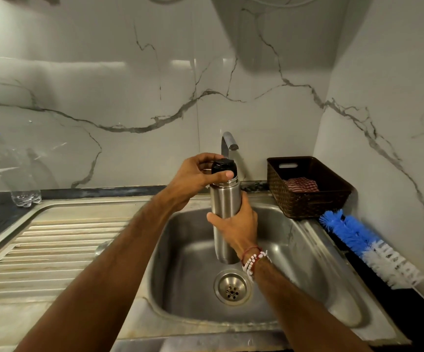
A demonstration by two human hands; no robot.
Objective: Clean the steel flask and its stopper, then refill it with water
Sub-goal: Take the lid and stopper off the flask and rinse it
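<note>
The steel flask (224, 199) is held upright above the sink basin (190, 250), in front of the tap (227, 143). My right hand (238, 227) is wrapped around the flask's lower body. The black stopper (223, 166) sits in the flask's mouth, and my left hand (193, 177) grips it from the left with fingers and thumb around it. No water runs from the tap.
A clear plastic bottle with a blue cap (10, 168) stands at the back left beside the ribbed drainboard (53, 240). A brown basket (307, 186) holding a striped cloth sits at the back right. A blue and white bottle brush (368, 246) lies along the right counter.
</note>
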